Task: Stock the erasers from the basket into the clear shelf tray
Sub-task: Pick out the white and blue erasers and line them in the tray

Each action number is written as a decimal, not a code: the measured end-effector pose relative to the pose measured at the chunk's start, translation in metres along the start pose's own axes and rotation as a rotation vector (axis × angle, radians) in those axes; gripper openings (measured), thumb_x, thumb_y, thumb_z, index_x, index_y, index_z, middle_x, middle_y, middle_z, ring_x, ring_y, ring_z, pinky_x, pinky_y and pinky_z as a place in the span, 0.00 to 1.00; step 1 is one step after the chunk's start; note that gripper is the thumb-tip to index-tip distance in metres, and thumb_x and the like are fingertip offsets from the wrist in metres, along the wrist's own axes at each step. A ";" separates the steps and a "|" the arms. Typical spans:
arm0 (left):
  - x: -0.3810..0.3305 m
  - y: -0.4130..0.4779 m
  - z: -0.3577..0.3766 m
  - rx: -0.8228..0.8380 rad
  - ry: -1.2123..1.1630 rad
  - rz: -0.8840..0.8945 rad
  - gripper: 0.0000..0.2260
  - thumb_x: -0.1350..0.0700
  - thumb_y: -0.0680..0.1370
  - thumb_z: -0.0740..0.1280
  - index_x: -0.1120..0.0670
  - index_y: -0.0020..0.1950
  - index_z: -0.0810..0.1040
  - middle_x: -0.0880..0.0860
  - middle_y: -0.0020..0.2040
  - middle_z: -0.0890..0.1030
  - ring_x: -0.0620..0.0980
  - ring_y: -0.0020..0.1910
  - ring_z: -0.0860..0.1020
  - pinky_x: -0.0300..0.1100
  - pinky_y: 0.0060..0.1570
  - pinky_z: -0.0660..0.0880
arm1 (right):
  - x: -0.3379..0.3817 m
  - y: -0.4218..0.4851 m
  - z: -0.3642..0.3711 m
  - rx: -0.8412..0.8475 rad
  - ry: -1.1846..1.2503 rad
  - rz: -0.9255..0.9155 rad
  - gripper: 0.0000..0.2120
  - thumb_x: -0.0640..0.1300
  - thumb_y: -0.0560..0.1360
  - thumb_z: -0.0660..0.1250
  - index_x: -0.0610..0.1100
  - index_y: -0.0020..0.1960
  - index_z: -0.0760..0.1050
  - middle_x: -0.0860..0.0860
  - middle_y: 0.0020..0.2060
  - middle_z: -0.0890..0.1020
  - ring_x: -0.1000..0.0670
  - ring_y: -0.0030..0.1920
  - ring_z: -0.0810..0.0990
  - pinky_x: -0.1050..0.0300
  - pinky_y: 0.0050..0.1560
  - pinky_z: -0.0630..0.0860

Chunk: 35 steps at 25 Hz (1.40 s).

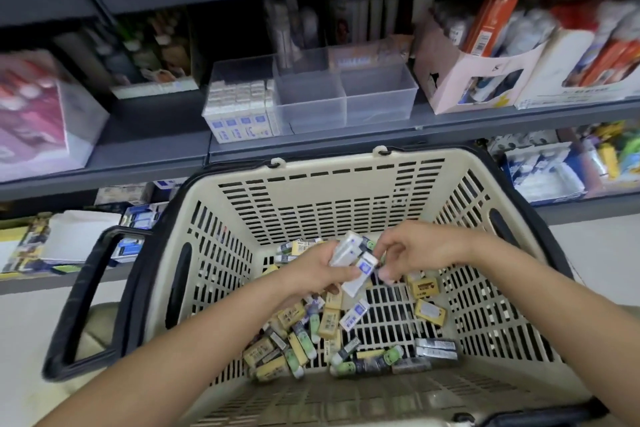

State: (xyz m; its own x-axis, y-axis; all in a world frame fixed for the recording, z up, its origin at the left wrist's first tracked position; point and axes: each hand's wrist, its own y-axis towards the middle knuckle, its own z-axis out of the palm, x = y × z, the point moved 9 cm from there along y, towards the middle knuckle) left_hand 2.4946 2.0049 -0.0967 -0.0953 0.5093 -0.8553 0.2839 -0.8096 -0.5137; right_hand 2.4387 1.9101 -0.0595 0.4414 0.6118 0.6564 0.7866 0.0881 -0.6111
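While the left hand grips white erasers, blur hides whether the right hand pinches one.

Beige slotted basket: floor strewn with loose erasers, yellow, green-tipped and white-blue, at all angles. Held stack of white-blue erasers gripped in left hand above them. Clear tray on shelf beyond: left compartment packed with upright shelved erasers

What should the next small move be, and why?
Probably the right hand should square the skewed lowest eraser it seems to pinch into the white erasers the left hand grips over the basket; it juts out, so carrying to the clear tray could drop it.
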 end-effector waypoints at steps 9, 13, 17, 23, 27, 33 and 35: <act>-0.062 -0.020 -0.065 -0.161 -0.333 0.150 0.08 0.63 0.76 0.66 0.56 0.54 0.74 0.53 0.45 0.82 0.46 0.41 0.82 0.38 0.39 0.80 | 0.056 0.015 -0.053 -0.423 0.597 -0.188 0.05 0.37 0.76 0.64 0.42 0.50 0.77 0.47 0.40 0.84 0.55 0.35 0.81 0.65 0.36 0.76; -0.059 -0.024 -0.088 -0.137 -0.592 0.084 0.09 0.56 0.77 0.65 0.57 0.55 0.76 0.53 0.42 0.84 0.48 0.38 0.84 0.35 0.30 0.77 | 0.087 0.021 -0.074 -0.481 0.620 -0.276 0.04 0.34 0.75 0.64 0.41 0.48 0.75 0.44 0.40 0.83 0.55 0.36 0.83 0.66 0.41 0.79; -0.067 -0.024 -0.115 -0.228 -0.732 0.172 0.04 0.62 0.75 0.67 0.57 0.49 0.75 0.52 0.38 0.84 0.46 0.36 0.82 0.32 0.29 0.74 | 0.113 0.028 -0.087 -0.453 0.562 -0.326 0.12 0.33 0.76 0.63 0.46 0.53 0.78 0.48 0.43 0.84 0.52 0.42 0.84 0.62 0.45 0.80; -0.088 -0.032 -0.154 -0.470 -0.531 0.344 0.07 0.65 0.75 0.68 0.56 0.49 0.74 0.52 0.41 0.82 0.43 0.37 0.82 0.32 0.32 0.75 | 0.128 0.049 -0.107 -0.524 0.713 -0.245 0.06 0.34 0.75 0.64 0.41 0.49 0.78 0.43 0.40 0.85 0.52 0.38 0.84 0.65 0.38 0.80; -0.098 -0.039 -0.190 -0.670 -0.449 0.385 0.02 0.58 0.77 0.66 0.55 0.48 0.75 0.52 0.42 0.82 0.45 0.37 0.80 0.37 0.32 0.74 | 0.150 0.058 -0.138 -0.649 0.633 -0.315 0.06 0.33 0.75 0.64 0.40 0.47 0.78 0.46 0.36 0.83 0.56 0.33 0.83 0.67 0.34 0.78; -0.094 -0.058 -0.239 -1.047 -0.328 0.446 0.09 0.48 0.77 0.64 0.53 0.48 0.71 0.49 0.38 0.72 0.45 0.34 0.68 0.43 0.38 0.67 | 0.203 0.105 -0.204 -0.945 0.241 -0.357 0.07 0.38 0.77 0.63 0.44 0.52 0.78 0.43 0.47 0.82 0.53 0.41 0.82 0.58 0.48 0.79; -0.087 -0.055 -0.243 -1.023 -0.439 0.476 0.09 0.50 0.77 0.63 0.54 0.53 0.69 0.50 0.39 0.70 0.45 0.33 0.67 0.42 0.37 0.66 | 0.224 0.128 -0.221 -1.009 -0.064 -0.294 0.09 0.43 0.77 0.62 0.46 0.56 0.78 0.44 0.52 0.82 0.46 0.50 0.81 0.53 0.54 0.75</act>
State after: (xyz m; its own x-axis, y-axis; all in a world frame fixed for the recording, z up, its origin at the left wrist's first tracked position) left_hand 2.7192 2.0764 0.0223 -0.0354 -0.0800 -0.9962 0.9829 -0.1830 -0.0202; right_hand 2.7335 1.8847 0.1073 0.1745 0.7154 0.6765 0.8667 -0.4377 0.2393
